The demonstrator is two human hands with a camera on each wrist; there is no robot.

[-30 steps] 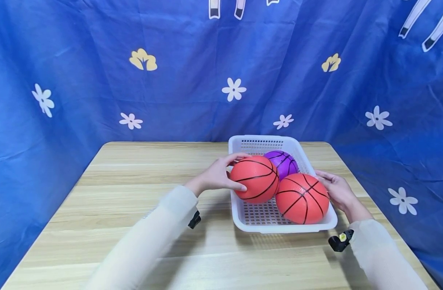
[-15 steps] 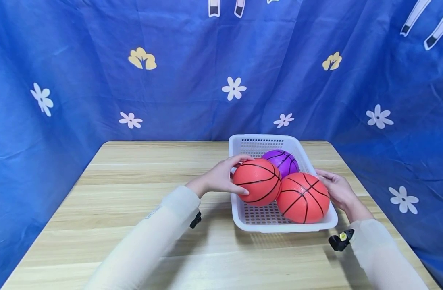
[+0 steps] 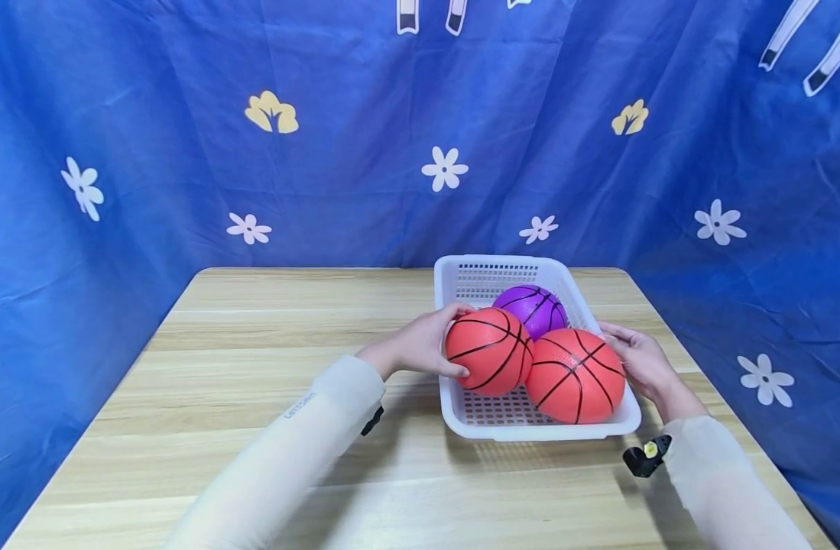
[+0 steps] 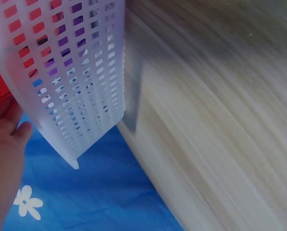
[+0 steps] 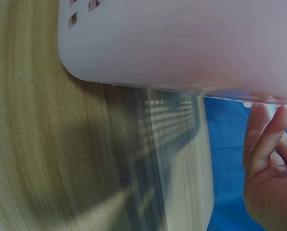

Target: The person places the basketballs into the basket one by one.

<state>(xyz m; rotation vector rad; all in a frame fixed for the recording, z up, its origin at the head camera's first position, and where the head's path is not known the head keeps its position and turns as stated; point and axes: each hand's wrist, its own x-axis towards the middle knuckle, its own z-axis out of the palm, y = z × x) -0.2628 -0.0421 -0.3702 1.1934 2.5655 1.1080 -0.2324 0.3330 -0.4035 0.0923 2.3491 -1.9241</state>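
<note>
A white perforated basket (image 3: 530,434) stands on the right part of the table. Inside it are a purple toy basketball (image 3: 533,305) at the back and a red toy basketball (image 3: 574,378) at the front right. My left hand (image 3: 420,345) grips a second red toy basketball (image 3: 488,353) between thumb and fingers, over the basket's left side and up against the other two. At the right rim, my right hand (image 3: 643,363) holds the basket; in the right wrist view its fingertips (image 5: 260,115) meet the rim from below. The front red ball partly hides that edge.
The wooden table (image 3: 254,344) extends left and forward of the basket. A blue curtain (image 3: 351,153) with flowers hangs behind it and along both sides. Each wrist carries a small black camera, such as the right camera (image 3: 645,457).
My left hand has brought its red ball slightly right, toward me and lower into the basket. More of the purple ball shows now. The right hand and basket have stayed put.
</note>
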